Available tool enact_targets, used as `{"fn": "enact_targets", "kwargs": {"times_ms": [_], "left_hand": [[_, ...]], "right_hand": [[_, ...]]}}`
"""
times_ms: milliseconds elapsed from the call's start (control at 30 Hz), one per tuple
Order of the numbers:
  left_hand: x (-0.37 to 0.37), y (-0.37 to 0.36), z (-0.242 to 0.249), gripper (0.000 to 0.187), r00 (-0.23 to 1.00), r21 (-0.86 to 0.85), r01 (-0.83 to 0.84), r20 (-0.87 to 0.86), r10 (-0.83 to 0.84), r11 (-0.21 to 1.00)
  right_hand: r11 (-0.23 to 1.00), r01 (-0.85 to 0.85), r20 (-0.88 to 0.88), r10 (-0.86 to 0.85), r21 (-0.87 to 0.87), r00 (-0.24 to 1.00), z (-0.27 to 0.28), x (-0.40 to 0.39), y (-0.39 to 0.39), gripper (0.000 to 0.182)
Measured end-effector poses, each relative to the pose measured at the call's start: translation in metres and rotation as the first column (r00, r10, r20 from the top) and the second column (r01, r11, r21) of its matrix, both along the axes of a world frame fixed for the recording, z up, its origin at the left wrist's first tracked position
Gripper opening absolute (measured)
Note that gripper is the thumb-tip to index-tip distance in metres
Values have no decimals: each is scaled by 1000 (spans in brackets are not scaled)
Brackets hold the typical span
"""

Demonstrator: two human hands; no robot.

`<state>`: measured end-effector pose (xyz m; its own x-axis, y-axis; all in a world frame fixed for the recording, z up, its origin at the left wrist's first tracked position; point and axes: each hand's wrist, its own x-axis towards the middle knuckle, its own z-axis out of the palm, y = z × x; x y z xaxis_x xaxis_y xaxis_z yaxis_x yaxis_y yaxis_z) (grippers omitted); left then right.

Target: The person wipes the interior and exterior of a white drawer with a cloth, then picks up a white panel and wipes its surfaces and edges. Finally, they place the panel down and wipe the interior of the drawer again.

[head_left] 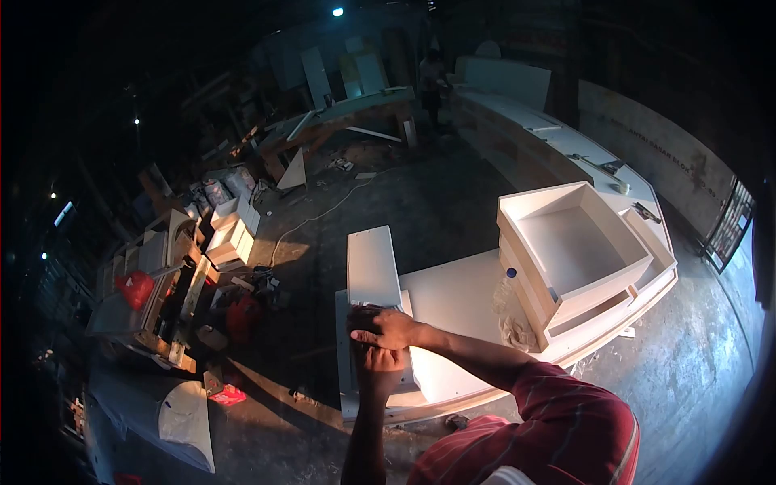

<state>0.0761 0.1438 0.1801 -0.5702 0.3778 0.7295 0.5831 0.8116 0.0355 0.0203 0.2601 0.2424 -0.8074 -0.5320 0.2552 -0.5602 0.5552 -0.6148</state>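
A long white board [373, 260] lies at the left end of a white worktop [457, 303]. My left hand [378, 361] is on the near part of this board, its fingers bent and partly covered by the other hand. Over it lies my right hand [386, 326], reaching in from the right, with its fingers across the left one. Whether anything small is between the hands cannot be seen. To the right on the worktop stand stacked white drawer boxes [572, 242], with a clear plastic bottle with a blue cap [511, 273] beside them.
A long bench [525, 121] with tools runs along the back right. Another worktable [347, 109] stands at the back, and a person [433, 81] is near it. Wooden drawers [231, 242], a red bag [135, 288] and scraps are at the left. A cable [311, 217] crosses the floor.
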Motion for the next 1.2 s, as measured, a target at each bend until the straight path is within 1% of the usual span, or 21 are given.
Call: {"fn": "enact_targets", "kwargs": {"times_ms": [67, 133, 167, 233, 267, 300, 333, 433, 500, 567, 633, 700, 767, 833, 867, 967, 1033, 1100, 1133, 1167, 1200], "left_hand": [[5, 1, 6, 24, 967, 39, -27, 254, 16, 999], [8, 3, 18, 24, 954, 23, -33, 299, 25, 999], [10, 3, 21, 24, 941, 5, -39, 338, 35, 999], [13, 3, 22, 24, 942, -18, -44, 332, 48, 999], [13, 2, 22, 24, 944, -40, -49, 325, 59, 998], [14, 2, 21, 24, 942, -42, -48, 329, 60, 998], [14, 2, 19, 24, 946, -6, -56, 319, 55, 998], [10, 4, 16, 24, 941, 45, -73, 333, 54, 996], [8, 3, 11, 23, 931, 59, -89, 359, 62, 994], [4, 2, 6, 24, 965, 25, -98, 246, 89, 995], [8, 2, 13, 24, 973, 4, -80, 219, 77, 997], [11, 4, 19, 24, 979, -16, -62, 196, 64, 998], [12, 3, 20, 24, 952, 41, -28, 306, 14, 999], [14, 4, 22, 24, 954, 50, -30, 301, 14, 998], [13, 5, 23, 23, 959, 62, -26, 285, 7, 998], [8, 5, 11, 24, 963, 82, -55, 267, 31, 995], [6, 4, 14, 25, 958, 70, -44, 286, 22, 997], [3, 0, 21, 26, 954, 60, -33, 301, 13, 998], [-4, -2, 29, 29, 900, 17, 21, 436, -26, 1000], [-7, -6, 34, 32, 824, -19, 83, 563, -58, 996], [-6, -11, 31, 39, 821, 23, 50, 569, -54, 999]], "right_hand": [[999, 4, 12, -5, 40, 1000, 11, 4, 3, 67], [985, 22, 26, -27, 171, 999, 30, 14, 6, 57], [986, 20, 34, -26, 168, 999, 34, 18, 7, 57], [998, -12, -37, 14, 66, 999, 40, 22, 9, 52], [998, -12, -35, 14, 64, 999, 31, 16, 8, 52], [999, -21, -77, 24, 33, 997, 13, 8, 5, 49], [999, -32, -121, 32, 5, 992, 11, 6, 3, 46], [999, -31, -106, 27, -43, 994, 4, 4, 4, 45], [998, -43, -133, 36, -51, 990, 2, 3, 3, 43], [997, -51, -156, 41, -58, 987, 6, 5, 4, 41], [999, -35, -117, 35, 4, 993, 14, 9, 7, 38], [999, -43, -144, 40, -18, 989, 23, 14, 11, 37], [997, -65, -175, 56, -41, 983, 20, 11, 10, 36], [997, -20, -71, 25, 71, 997, 8, 4, 6, 35], [999, -30, -111, 32, 15, 993, 6, 4, 6, 35], [999, -38, -137, 33, -33, 990, 14, 9, 9, 38], [997, -67, -138, 60, -48, 989, 17, 8, 9, 37], [992, -106, -187, 91, -72, 978, 9, 3, 8, 39], [1000, -5, -67, 6, 5, 998, 11, 1, 3, 46], [1000, -7, -71, 8, 10, 997, 13, -2, 5, 46], [1000, 9, 73, -7, -25, 997, 15, -6, 9, 51]]}}
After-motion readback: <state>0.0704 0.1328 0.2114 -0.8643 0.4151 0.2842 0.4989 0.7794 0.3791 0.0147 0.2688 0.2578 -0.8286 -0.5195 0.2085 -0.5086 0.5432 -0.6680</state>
